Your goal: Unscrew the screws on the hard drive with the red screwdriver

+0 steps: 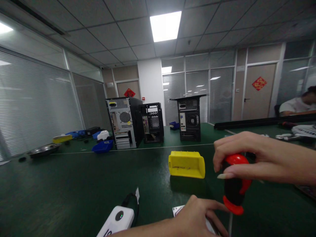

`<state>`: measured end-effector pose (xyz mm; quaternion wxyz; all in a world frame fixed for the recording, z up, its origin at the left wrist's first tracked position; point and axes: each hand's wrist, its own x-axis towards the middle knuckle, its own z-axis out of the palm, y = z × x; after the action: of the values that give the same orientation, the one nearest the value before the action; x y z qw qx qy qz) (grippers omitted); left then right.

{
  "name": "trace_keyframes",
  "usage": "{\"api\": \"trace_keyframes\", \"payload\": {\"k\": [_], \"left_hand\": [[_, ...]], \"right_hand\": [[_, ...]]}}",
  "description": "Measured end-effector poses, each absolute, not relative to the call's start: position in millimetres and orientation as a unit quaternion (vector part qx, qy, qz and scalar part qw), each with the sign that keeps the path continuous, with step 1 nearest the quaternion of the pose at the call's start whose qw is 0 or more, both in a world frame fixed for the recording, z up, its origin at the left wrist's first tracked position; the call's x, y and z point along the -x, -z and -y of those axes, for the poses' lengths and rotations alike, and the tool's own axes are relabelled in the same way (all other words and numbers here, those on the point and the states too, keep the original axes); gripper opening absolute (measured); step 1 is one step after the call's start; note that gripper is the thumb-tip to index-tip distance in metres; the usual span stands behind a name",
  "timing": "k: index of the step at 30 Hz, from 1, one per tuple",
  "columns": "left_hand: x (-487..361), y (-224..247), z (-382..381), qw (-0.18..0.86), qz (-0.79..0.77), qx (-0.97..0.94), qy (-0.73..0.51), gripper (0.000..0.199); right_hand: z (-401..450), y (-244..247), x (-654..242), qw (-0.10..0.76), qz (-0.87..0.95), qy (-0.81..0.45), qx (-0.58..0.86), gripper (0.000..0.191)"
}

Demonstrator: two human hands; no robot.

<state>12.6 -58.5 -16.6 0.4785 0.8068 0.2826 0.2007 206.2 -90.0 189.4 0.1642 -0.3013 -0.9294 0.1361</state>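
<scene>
My right hand [249, 154] is wrapped round the red and black handle of a screwdriver [233, 194], thumb along its side. The screwdriver stands nearly upright, and its thin shaft runs down out of the picture; the tip is hidden. Low in the view, my left hand [195, 217] grips a flat silvery piece that looks like a hard drive [177, 210], with only a corner and an edge showing. One left finger reaches toward the screwdriver shaft. Behind the hands a yellow plastic bin [187, 165] lies open toward me, with small dark bits, perhaps screws, inside.
A white device [117, 220] with a cable lies front left on the green table [74, 184]. Computer cases [123, 121] stand farther back, near blue bins [102, 146]. A metal bowl [44, 149] is at left. Another person [297, 105] sits at far right.
</scene>
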Motion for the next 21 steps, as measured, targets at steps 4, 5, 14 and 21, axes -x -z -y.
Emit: {"api": "trace_keyframes", "payload": {"k": [4, 5, 14, 21], "left_hand": [[-12.4, 11.5, 62.7, 0.487, -0.251, -0.803, -0.233, 0.077], [-12.3, 11.1, 63.3, 0.491, -0.251, -0.8, -0.238, 0.076], [-13.7, 16.1, 61.9, 0.507, -0.26, -0.784, -0.248, 0.072], [-13.2, 16.2, 61.8, 0.518, -0.258, -0.777, -0.247, 0.062]], "right_hand": [[88.7, -188.5, -200.3, 0.174, 0.932, -0.14, 0.286, 0.036], [88.5, -187.9, -200.0, 0.17, 0.929, -0.145, 0.295, 0.036], [89.0, -183.5, -193.6, 0.167, 0.922, -0.117, 0.329, 0.043], [85.9, -185.6, -217.4, 0.128, 0.897, -0.242, 0.346, 0.041]]}}
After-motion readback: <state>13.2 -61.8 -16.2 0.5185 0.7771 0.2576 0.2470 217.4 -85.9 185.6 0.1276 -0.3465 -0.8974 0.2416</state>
